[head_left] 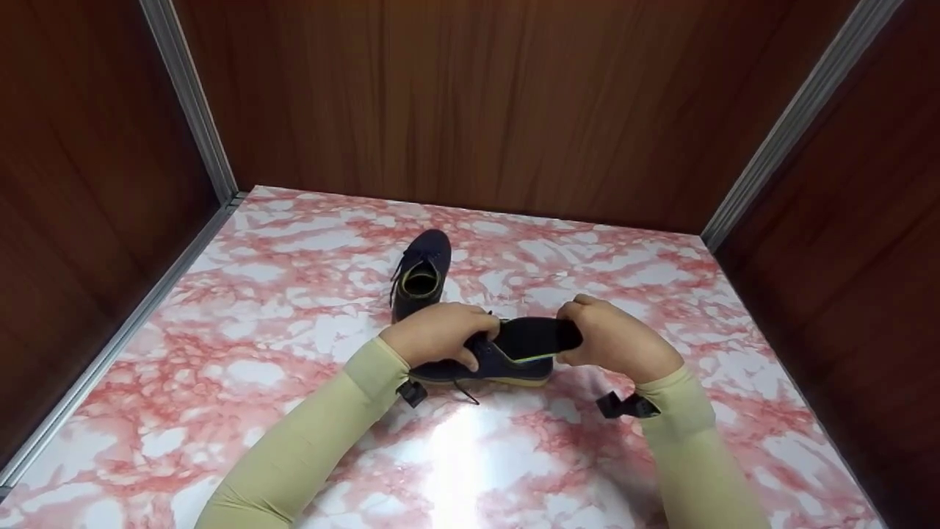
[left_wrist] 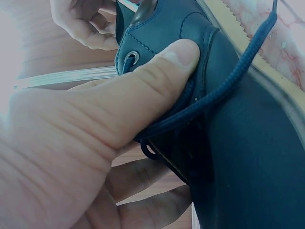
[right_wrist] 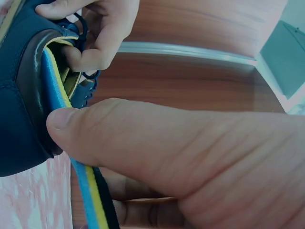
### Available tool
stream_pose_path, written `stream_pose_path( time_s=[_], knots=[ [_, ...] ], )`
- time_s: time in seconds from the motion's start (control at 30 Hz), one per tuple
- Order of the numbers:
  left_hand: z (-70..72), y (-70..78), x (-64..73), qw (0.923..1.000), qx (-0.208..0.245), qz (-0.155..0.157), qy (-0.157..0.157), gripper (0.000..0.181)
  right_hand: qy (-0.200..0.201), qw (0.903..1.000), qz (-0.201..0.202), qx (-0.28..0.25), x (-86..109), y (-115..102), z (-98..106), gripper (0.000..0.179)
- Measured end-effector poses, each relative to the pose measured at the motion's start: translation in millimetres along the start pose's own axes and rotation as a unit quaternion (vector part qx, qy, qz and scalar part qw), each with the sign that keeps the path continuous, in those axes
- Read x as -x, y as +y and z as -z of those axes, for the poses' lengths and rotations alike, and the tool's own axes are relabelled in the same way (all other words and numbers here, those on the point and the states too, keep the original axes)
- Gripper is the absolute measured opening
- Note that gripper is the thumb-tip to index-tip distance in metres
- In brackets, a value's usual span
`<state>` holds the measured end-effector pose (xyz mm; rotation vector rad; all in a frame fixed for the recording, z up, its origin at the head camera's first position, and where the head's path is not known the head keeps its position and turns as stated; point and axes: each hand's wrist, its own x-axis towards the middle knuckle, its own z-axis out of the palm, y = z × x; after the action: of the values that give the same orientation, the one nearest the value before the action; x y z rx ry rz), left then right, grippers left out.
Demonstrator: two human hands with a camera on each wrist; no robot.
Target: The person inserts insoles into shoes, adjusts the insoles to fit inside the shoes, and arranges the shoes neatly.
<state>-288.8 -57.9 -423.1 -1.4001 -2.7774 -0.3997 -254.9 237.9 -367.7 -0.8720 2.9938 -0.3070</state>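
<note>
A dark blue lace-up shoe point(head_left: 520, 373) lies sideways on the table, its toe under my left hand point(head_left: 439, 334). That hand grips the shoe by its lacing, the thumb pressed on the upper beside a loose lace point(left_wrist: 233, 86) in the left wrist view. My right hand point(head_left: 620, 342) pinches one end of a black insole point(head_left: 534, 336), and the other end sits inside the shoe opening. Blue and yellow layers show along the insole edge point(right_wrist: 59, 90) in the right wrist view. How deep it reaches inside is hidden.
A second dark blue shoe point(head_left: 435, 248) stands behind my left hand, toe pointing away, with its laces loose. The table point(head_left: 294, 323) has a red and white marbled top. Dark wood panels point(head_left: 455, 110) rise at the back and both sides.
</note>
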Motion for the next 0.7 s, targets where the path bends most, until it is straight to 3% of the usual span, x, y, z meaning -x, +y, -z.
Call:
stream_pose_path(
  time_s=[0.7],
  knots=[
    [0.3,1.9,-0.2,1.0,0.0,0.007,-0.001,0.044,0.035,0.9985,0.041,0.015,-1.6,-2.4,-6.0,0.038]
  ],
)
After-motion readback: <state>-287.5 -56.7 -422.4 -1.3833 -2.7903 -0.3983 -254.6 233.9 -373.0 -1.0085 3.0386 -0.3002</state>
